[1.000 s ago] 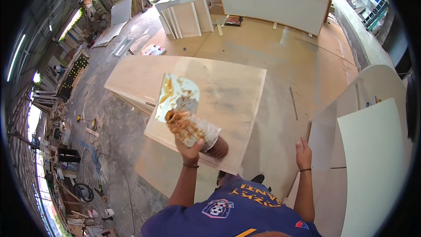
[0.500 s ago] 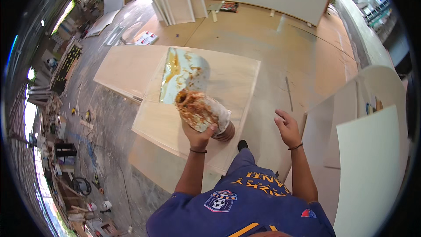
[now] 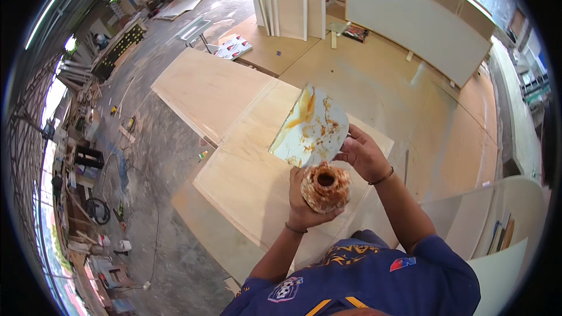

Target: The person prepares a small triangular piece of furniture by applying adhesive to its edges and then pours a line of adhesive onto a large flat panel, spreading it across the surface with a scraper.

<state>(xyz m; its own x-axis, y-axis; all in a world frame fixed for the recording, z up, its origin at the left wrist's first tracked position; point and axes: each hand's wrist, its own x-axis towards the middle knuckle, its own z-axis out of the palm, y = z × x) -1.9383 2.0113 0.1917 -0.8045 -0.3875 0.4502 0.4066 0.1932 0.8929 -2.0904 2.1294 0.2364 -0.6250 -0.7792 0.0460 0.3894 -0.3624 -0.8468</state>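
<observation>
My left hand [image 3: 300, 206] is wrapped round a plastic bottle [image 3: 335, 200] crusted with reddish-brown glue, its round mouth facing up toward me. Just beyond it, my right hand [image 3: 367, 157] pinches the right edge of a pale, curved sheet [image 3: 319, 134]. Yellow-brown glue is smeared across that sheet, thickest on its far left part. Under both things lies a light plywood panel [image 3: 243, 167]. Whether the sheet still touches the panel, I cannot tell. The bottle's lower body is hidden beneath its top.
A second plywood piece [image 3: 213, 90] adjoins the panel at the far left. White boards [image 3: 295, 14] and a long white cabinet [image 3: 410, 17] stand at the back. On the right is a curved white panel [image 3: 503, 205]. Tools and scraps litter the left floor, near a black cable coil [image 3: 98, 210].
My right hand has gone from hanging free at the right to gripping the sheet's edge. The bottle in my left hand has turned more upright. The view has shifted too.
</observation>
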